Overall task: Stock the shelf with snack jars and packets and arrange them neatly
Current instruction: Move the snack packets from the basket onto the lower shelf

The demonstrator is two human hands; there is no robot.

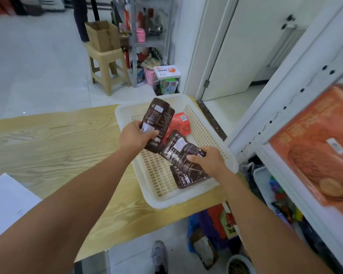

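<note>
At the centre of the frame a cream perforated basket sits on the right end of a pale wood-grain table, with its far corner reaching toward the white shelf upright on the right. The left hand is closed round the lower part of a dark brown packet, thumb across its face. That packet is held up over the far left of the basket. Its long axis is close to vertical in the frame, with the free end pointing up and leaning slightly right, and the printed label side faces the camera. The right hand grips a second dark packet by its lower-right end, thumb pressed on top. This packet runs diagonally, its free end pointing to the upper left toward the first packet's lower edge. A third dark packet lies flat on the basket floor, partly hidden under the second packet and the right hand. A red packet lies in the far part of the basket, between and behind the two held ones. At the right edge of the frame a large, blurred orange packet stands on the shelf.
</note>
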